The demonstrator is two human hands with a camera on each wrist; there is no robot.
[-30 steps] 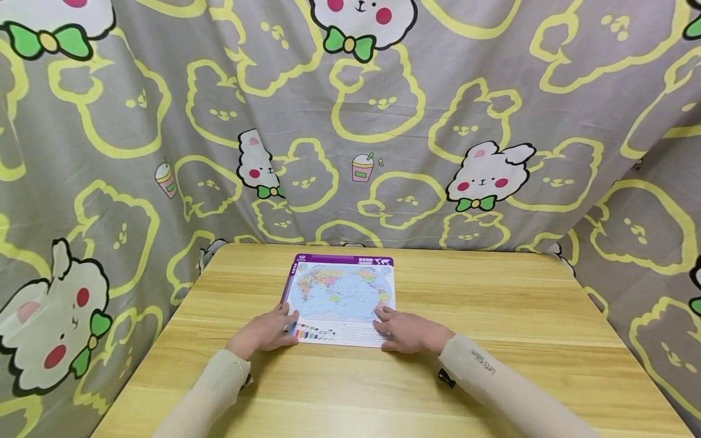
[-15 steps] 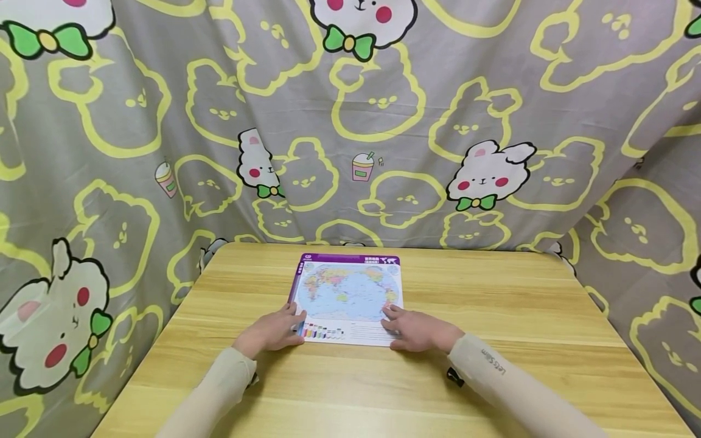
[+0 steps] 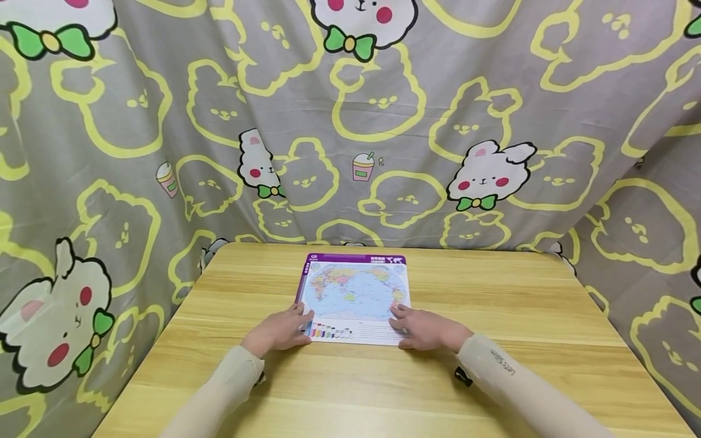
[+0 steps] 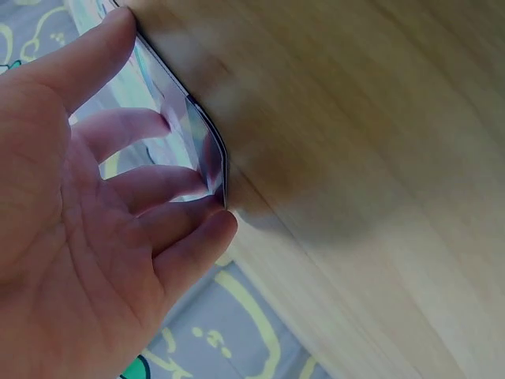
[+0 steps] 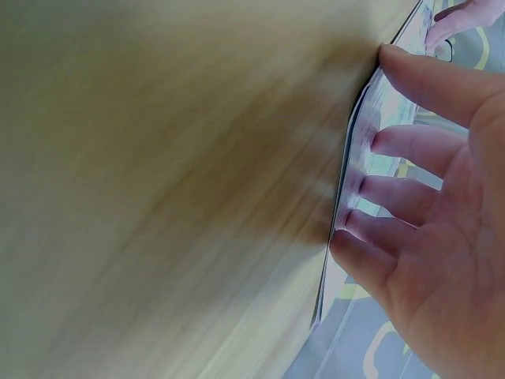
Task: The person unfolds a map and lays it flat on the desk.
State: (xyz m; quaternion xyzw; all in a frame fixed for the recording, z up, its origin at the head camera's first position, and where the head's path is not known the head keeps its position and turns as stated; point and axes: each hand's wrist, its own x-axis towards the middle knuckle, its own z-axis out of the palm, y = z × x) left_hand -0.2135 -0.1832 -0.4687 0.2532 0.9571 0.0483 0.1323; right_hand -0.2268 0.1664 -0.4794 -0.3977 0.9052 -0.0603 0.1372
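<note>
A world map mat [image 3: 356, 292] with a purple top border lies flat on the wooden table [image 3: 493, 365]. Fingertips of the left hand [image 3: 279, 330] rest on its lower left corner. At the lower right part, the right hand [image 3: 429, 330] touches the mat in much the same way. In the left wrist view, the left hand [image 4: 87, 213] has its thumb tip at the near edge and the other fingertips on the surface and side edge. The right wrist view has the right hand [image 5: 442, 213] with fingertips spread along the mat's dark edge.
A grey curtain [image 3: 394, 201] with yellow outlines and white cartoon animals hangs behind the table and on both sides. Long beige sleeves cover both arms, with a small black object [image 3: 463, 376] under the right wrist.
The world map mat has slid to the right along the table, with both hands moving along at its edges. The hands keep about the same places on it.
</note>
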